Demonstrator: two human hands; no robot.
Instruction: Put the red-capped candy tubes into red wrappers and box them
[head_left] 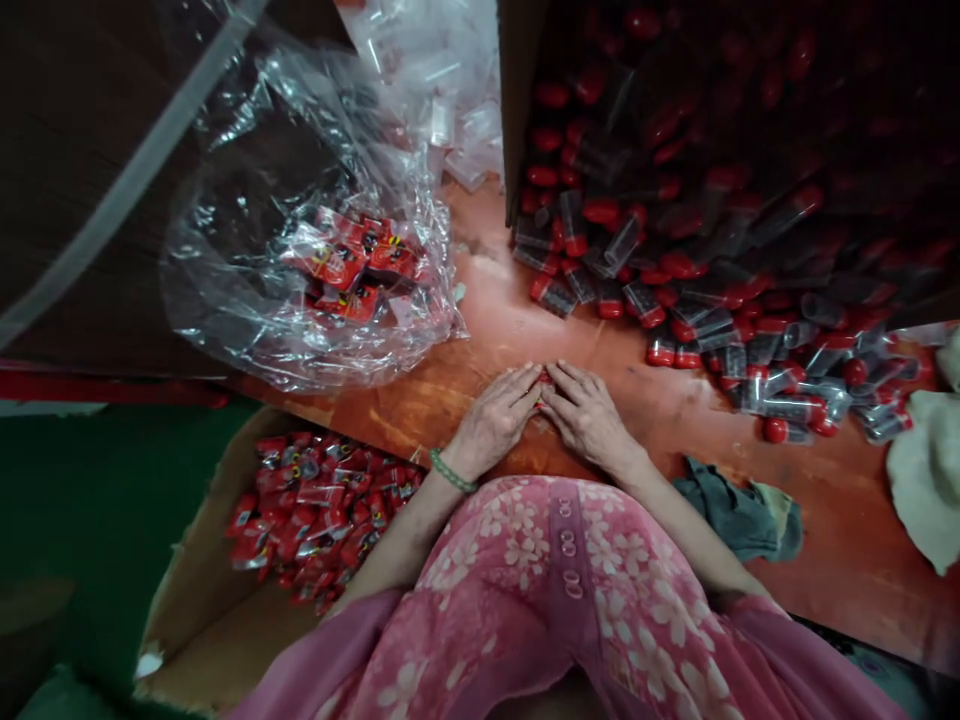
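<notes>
Both hands meet over the orange-brown table, near its front edge. My left hand [497, 415], with a green bead bracelet on the wrist, has its fingers together on the left side of a small red item [541, 385]. On the item's other side, my right hand [589, 412] holds it with bent fingers. The fingers cover most of the item. To the left, a clear plastic bag [225, 330] holds red printed pieces [345, 265]. Many clear tubes with red caps [645, 300] lie in a heap at the right.
A cardboard box [195, 540] with many red packed items [322, 510] stands below the table edge at left. A dark green cloth [739, 510] lies right of my body, and a pale cloth [930, 470] at far right. Clear plastic pieces [442, 70] lie at the back.
</notes>
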